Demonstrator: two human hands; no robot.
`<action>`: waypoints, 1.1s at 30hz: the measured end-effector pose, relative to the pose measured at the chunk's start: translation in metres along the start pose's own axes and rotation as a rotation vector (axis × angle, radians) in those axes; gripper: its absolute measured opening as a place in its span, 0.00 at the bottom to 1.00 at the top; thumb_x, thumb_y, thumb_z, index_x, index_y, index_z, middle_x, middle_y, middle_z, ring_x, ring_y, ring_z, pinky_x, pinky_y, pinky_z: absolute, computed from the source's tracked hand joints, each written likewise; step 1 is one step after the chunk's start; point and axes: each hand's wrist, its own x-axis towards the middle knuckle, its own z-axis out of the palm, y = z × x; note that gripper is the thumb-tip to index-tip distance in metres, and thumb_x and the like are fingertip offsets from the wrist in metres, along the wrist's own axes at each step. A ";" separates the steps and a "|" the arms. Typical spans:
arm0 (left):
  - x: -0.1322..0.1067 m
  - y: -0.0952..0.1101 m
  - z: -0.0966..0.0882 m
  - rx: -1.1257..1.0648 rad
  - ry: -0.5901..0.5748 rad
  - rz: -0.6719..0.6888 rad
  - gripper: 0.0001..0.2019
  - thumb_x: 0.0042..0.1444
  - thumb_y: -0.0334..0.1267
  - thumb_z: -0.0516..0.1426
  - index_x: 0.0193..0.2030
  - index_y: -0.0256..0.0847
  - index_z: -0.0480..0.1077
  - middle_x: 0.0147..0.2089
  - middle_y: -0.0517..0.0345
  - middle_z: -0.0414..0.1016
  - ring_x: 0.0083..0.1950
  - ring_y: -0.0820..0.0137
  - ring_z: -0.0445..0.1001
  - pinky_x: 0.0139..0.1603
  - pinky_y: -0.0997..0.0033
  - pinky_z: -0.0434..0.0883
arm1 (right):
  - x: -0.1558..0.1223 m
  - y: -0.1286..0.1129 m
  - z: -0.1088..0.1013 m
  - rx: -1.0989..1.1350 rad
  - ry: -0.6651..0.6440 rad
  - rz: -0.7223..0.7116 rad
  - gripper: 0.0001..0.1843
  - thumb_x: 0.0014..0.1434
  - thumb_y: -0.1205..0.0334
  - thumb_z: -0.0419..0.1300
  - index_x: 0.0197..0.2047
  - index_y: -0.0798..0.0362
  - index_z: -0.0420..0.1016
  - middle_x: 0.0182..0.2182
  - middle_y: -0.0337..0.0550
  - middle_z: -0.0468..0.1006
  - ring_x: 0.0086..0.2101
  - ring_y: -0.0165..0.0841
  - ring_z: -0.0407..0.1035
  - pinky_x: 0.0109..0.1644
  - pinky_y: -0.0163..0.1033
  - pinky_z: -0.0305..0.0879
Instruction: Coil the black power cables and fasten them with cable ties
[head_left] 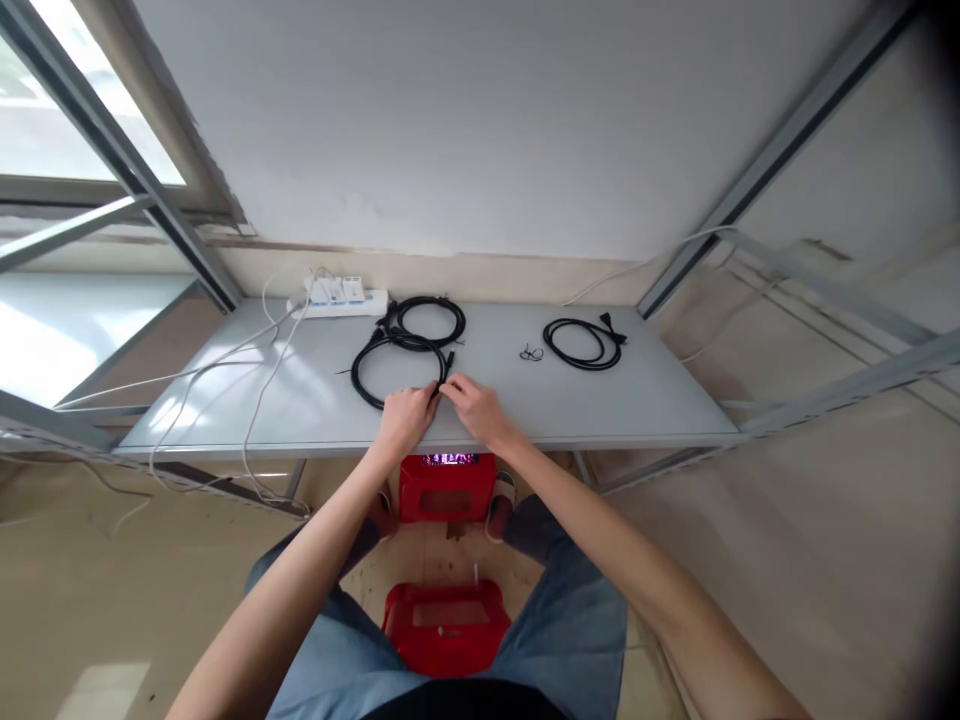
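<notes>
Left hand (409, 414), right hand (475, 406) close together, both pinching black cable coil (356, 382) at near-right edge. Likely light, springy, smooth, tough; best gripped where strands bunch.

Both the left hand (409, 412) and right hand (474, 405) cover part of a black cable (358, 380) they pinch — how the fingertips meet is hidden. Below the table (495, 420), a purple-lit object (450, 459) is too small to identify — and the window (45, 90) runs off the left edge.
</notes>
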 end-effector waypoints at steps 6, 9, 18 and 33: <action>0.000 0.000 0.001 -0.008 0.014 0.008 0.25 0.78 0.49 0.43 0.69 0.45 0.73 0.51 0.40 0.85 0.53 0.52 0.83 0.51 0.60 0.71 | 0.001 0.000 0.000 -0.080 0.026 -0.027 0.16 0.78 0.67 0.50 0.54 0.52 0.80 0.49 0.50 0.79 0.48 0.38 0.74 0.45 0.39 0.66; 0.000 -0.001 0.002 -0.010 0.020 0.011 0.24 0.78 0.48 0.45 0.66 0.43 0.74 0.51 0.40 0.85 0.53 0.51 0.83 0.51 0.60 0.71 | 0.003 -0.002 0.000 -0.081 0.019 -0.016 0.16 0.79 0.65 0.50 0.52 0.51 0.81 0.48 0.50 0.79 0.47 0.38 0.74 0.45 0.39 0.66; 0.000 -0.003 0.003 0.010 0.040 0.027 0.24 0.78 0.49 0.44 0.66 0.45 0.74 0.51 0.40 0.85 0.53 0.50 0.83 0.51 0.59 0.71 | 0.009 -0.006 -0.004 -0.009 0.004 0.059 0.15 0.80 0.60 0.51 0.51 0.52 0.79 0.49 0.51 0.80 0.45 0.38 0.75 0.44 0.38 0.65; -0.001 -0.003 -0.001 0.035 0.044 0.021 0.26 0.77 0.51 0.43 0.64 0.46 0.77 0.49 0.40 0.85 0.51 0.50 0.84 0.48 0.61 0.71 | 0.024 -0.017 -0.011 0.369 0.021 0.449 0.05 0.70 0.64 0.64 0.40 0.50 0.81 0.37 0.43 0.86 0.39 0.35 0.79 0.47 0.36 0.68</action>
